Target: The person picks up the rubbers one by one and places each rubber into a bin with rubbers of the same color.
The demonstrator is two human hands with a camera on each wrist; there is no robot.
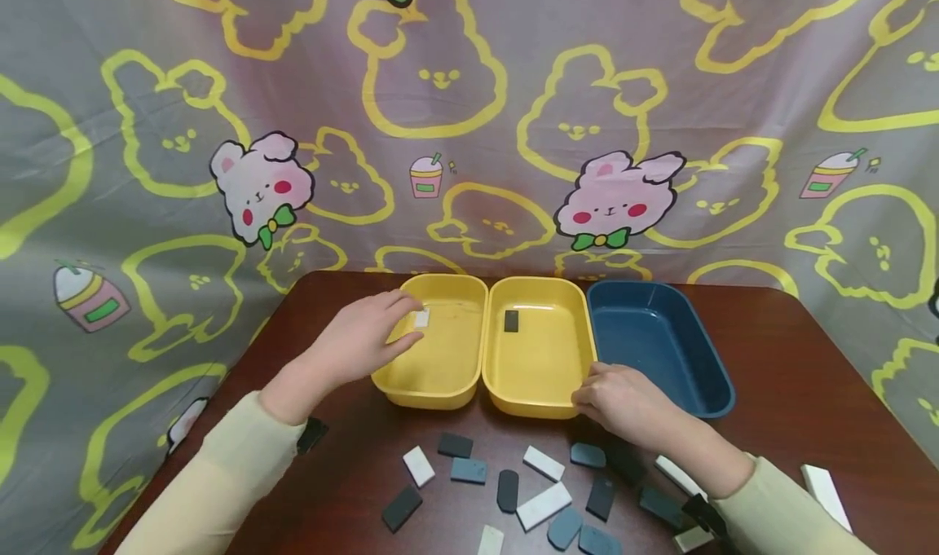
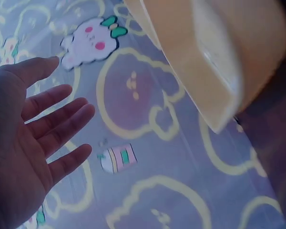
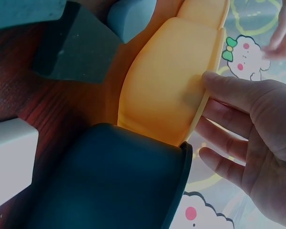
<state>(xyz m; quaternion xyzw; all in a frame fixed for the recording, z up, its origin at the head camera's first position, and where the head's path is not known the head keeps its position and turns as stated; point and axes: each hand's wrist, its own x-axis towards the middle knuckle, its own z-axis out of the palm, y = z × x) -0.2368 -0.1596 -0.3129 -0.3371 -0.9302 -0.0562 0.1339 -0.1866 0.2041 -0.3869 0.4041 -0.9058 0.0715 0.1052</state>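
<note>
My right hand [image 1: 629, 402] grips the front right corner of the middle yellow bin [image 1: 539, 408]. In the right wrist view its thumb [image 3: 229, 88] lies on the outside of the wall at the rim, and the other fingers reach over to the inner side. A small black block [image 1: 511, 321] lies in that bin. Over the left side of the left yellow bin [image 1: 433, 398] hovers my left hand [image 1: 359, 339], fingers spread and apart from each other. A small white block [image 1: 421, 318] lies in this bin, beside the left fingertips in the head view.
A dark blue bin [image 1: 722, 376] stands right of the yellow ones. Several white, black and blue-grey blocks lie scattered in front, among them a white block [image 1: 544, 506] and a blue-grey block [image 1: 469, 470]. A patterned cloth [image 1: 469, 131] hangs behind the table [image 1: 330, 490].
</note>
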